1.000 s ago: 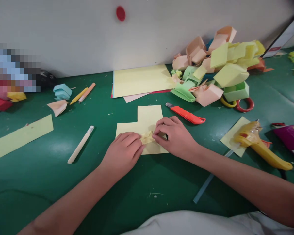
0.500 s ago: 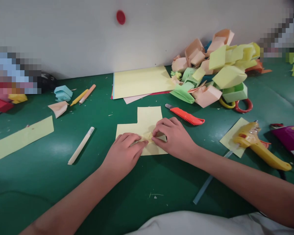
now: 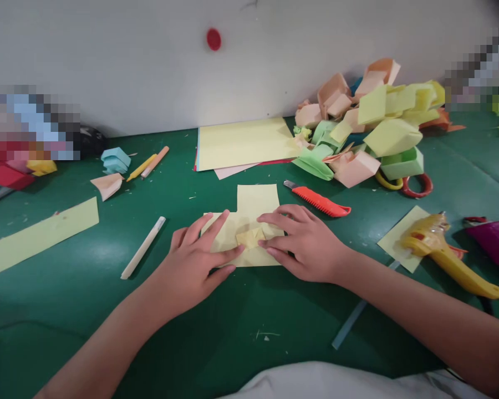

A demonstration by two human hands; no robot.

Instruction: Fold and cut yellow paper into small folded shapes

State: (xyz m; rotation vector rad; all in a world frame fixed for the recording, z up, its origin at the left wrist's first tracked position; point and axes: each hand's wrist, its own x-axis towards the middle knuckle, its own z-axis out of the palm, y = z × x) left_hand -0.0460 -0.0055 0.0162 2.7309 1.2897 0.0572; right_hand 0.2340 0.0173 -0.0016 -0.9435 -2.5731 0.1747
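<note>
A pale yellow L-shaped paper sheet (image 3: 255,202) lies on the green table (image 3: 274,310) in front of me. On it sits a small folded yellow paper piece (image 3: 250,238). My left hand (image 3: 195,257) lies flat on the sheet's left part, fingers spread, fingertips reaching the folded piece. My right hand (image 3: 301,241) rests flat on the sheet's right part, fingers stretched out, touching the folded piece from the right. Neither hand grips anything.
An orange utility knife (image 3: 318,200) lies just beyond my right hand. A yellow glue gun (image 3: 444,249) lies at right on a paper scrap. A pile of folded coloured paper (image 3: 370,133), scissors (image 3: 405,184), flat sheets (image 3: 245,144), a white stick (image 3: 143,247), a paper strip (image 3: 39,235) surround.
Both hands went from pinching and pressing the small folded piece with curled fingers to lying flat with fingers stretched out beside it. The view shifted slightly.
</note>
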